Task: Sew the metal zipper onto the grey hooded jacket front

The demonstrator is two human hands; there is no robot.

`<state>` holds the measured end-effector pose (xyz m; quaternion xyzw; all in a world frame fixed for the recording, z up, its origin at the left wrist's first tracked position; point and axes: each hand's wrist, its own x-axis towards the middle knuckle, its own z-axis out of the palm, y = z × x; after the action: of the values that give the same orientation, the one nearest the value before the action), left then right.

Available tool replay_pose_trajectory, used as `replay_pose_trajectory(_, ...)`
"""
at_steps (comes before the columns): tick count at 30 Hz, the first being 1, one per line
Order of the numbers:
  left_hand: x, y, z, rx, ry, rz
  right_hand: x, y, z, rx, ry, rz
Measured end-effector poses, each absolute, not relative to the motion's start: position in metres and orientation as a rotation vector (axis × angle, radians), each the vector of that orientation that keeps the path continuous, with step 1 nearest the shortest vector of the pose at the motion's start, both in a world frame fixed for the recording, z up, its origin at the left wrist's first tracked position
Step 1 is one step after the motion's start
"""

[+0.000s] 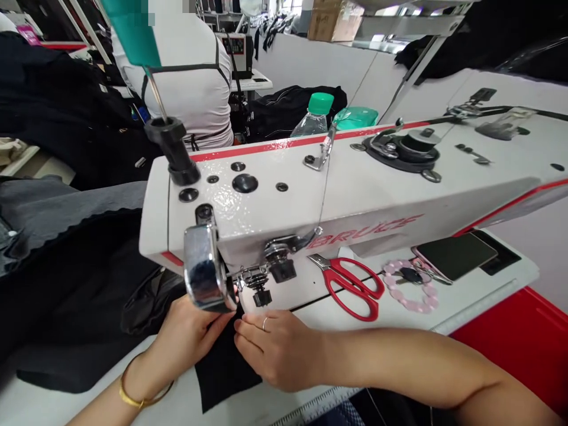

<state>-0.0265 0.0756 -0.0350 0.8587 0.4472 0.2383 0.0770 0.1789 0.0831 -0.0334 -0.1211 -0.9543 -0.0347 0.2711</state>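
A piece of black fabric (224, 370) lies on the bed of a white sewing machine (248, 207), beneath its needle end. My left hand (189, 328), a gold bangle at the wrist, grips the fabric from the left, thumb stretched toward the needle area. Some of its fingertips disappear behind the chrome cover (203, 266). On the other side, my right hand (279, 349), with a ring, has its fingers curled together and pressed on the fabric's right edge. The needle and presser foot are hidden by the machine head.
Red-handled scissors (355, 290), a pink bead bracelet (410, 299) and a phone (455, 254) lie right of the hands. More dark cloth (75, 307) covers the table's left. Behind the machine stand a green-capped bottle (317, 112) and a person in white (190, 89).
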Motion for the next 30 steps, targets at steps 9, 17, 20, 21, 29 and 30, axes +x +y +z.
replay_pose_trajectory(9,-0.018,0.072,-0.026,2.970,1.331,0.561,0.179,0.078,-0.035,-0.286,-2.525,-0.089)
replay_pose_trajectory(17,-0.017,0.068,-0.021,2.885,1.277,0.581,0.179,0.078,-0.034,-0.289,-2.521,-0.088)
replay_pose_trajectory(20,-0.015,0.067,-0.021,2.829,1.312,0.582,0.179,0.077,-0.035,-0.294,-2.533,-0.101)
replay_pose_trajectory(21,-0.014,0.067,-0.021,2.816,1.326,0.579,0.178,0.077,-0.035,-0.298,-2.543,-0.101)
replay_pose_trajectory(29,-0.011,0.066,-0.023,2.866,1.353,0.593,0.178,0.076,-0.037,-0.309,-2.631,-0.052)
replay_pose_trajectory(30,-0.011,0.066,-0.023,2.884,1.353,0.571,0.178,0.077,-0.037,-0.303,-2.639,-0.042)
